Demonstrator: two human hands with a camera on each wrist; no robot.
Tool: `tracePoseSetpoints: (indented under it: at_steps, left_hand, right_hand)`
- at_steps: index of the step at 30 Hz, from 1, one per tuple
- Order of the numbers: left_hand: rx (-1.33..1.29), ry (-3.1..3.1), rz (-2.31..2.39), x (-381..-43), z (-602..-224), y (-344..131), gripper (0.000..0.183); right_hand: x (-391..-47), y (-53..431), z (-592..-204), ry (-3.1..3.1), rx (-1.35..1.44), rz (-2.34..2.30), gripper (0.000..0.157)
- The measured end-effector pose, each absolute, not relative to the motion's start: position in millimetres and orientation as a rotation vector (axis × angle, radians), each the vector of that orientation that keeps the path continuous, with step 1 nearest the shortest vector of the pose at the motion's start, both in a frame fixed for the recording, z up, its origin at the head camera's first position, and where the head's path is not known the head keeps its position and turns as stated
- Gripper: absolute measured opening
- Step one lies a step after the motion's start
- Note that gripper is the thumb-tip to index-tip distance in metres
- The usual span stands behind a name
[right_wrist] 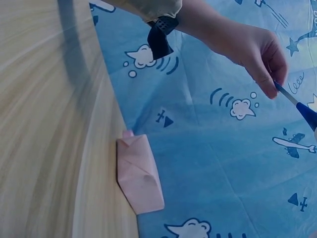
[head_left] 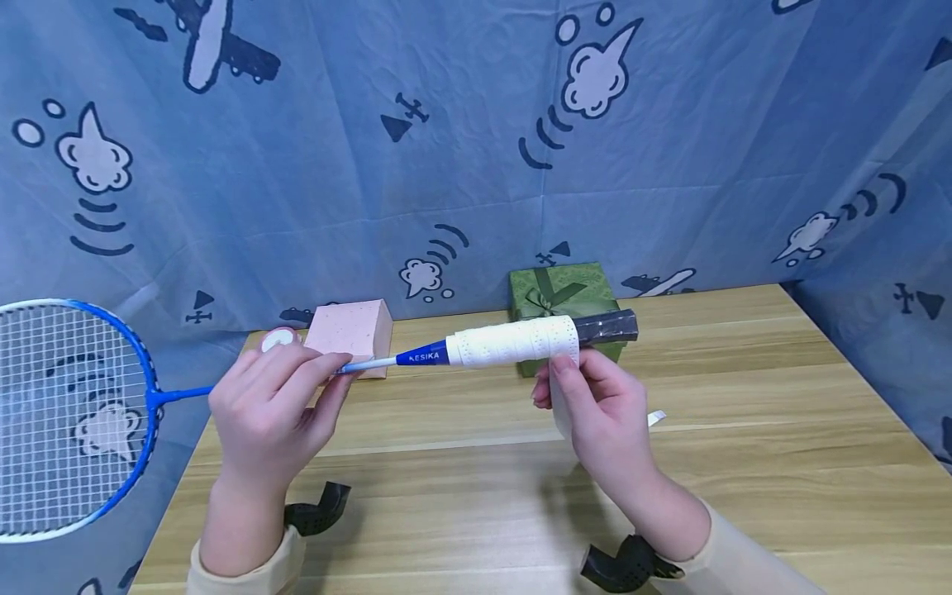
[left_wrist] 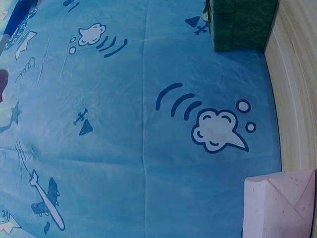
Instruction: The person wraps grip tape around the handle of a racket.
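Observation:
A blue and white badminton racket (head_left: 422,355) is held level above the table in the head view, its strung head off to the left. My left hand (head_left: 271,413) pinches the thin shaft between thumb and fingers; the right wrist view also shows this left hand (right_wrist: 255,52) on the shaft. White perforated grip tape (head_left: 513,341) is wound round most of the handle, while the dark butt end (head_left: 611,326) is bare. Below the handle, my right hand (head_left: 606,413) pinches the tape where it leaves the winding, and a loose length hangs behind the thumb.
A pink box (head_left: 345,330) stands at the back left of the wooden table (head_left: 461,496), with a small round roll (head_left: 278,337) beside it. Behind the handle sits a green box with a bow (head_left: 565,289). A small white scrap (head_left: 656,417) lies right of my right hand. Blue patterned cloth hangs behind.

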State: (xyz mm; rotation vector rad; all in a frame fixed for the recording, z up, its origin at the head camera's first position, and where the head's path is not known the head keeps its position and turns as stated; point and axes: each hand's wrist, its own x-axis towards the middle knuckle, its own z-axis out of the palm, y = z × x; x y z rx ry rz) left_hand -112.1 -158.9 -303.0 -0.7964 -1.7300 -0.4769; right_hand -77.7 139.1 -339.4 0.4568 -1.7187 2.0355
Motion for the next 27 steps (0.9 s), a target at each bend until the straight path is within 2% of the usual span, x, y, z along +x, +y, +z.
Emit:
tracePoseSetpoints:
  at_steps: [9, 15, 27]
  left_hand:
    - [-0.78, -1.738, -0.496, -111.1, -303.5, -159.4, 0.021]
    - [-0.714, -1.691, -0.523, -112.9, -304.7, -157.1, 0.026]
    - [-0.696, -1.731, -0.525, -111.7, -305.9, -158.5, 0.028]
  right_hand:
    - [-78.5, 138.8, -339.0, -1.74, 0.421, 2.034, 0.02]
    - [-77.5, 139.2, -337.6, -1.738, 0.425, 2.06, 0.015]
    - [-77.8, 138.4, -339.4, -1.66, 0.505, 2.079, 0.021]
